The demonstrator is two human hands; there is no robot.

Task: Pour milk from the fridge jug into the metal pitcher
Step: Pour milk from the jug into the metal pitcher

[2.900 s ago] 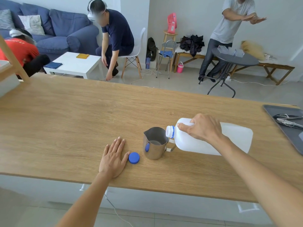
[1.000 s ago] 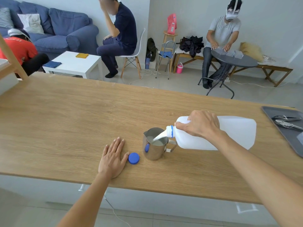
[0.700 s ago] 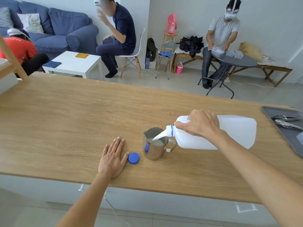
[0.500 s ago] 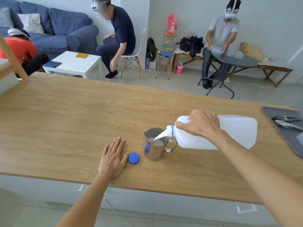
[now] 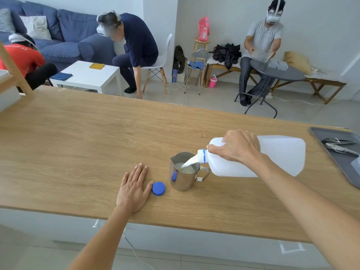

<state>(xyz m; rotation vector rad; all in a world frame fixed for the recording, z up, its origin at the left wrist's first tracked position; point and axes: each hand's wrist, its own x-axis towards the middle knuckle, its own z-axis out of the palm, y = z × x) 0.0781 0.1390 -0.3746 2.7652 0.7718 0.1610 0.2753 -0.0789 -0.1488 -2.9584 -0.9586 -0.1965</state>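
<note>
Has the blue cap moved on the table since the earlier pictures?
No. The blue cap lies between the left hand and the metal pitcher, as before.

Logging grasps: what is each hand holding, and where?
Right hand grips the jug near its neck; left hand lies flat, holding nothing.

The jug (image 5: 272, 154), white plastic with a blue neck ring, lies tipped almost flat above the worktop (image 5: 78, 143), neck pointing left and slightly down, its mouth just over the pitcher's rim. The right hand (image 5: 236, 146) grips it up near the neck. A white stream of milk (image 5: 190, 162) runs from the mouth down into the pitcher (image 5: 184, 172). That's a shiny steel pitcher standing upright on the worktop, spout to the left, handle to the right under the jug's neck, milk pooled inside. The blue cap (image 5: 158, 188) lies flat just left of the pitcher.
</note>
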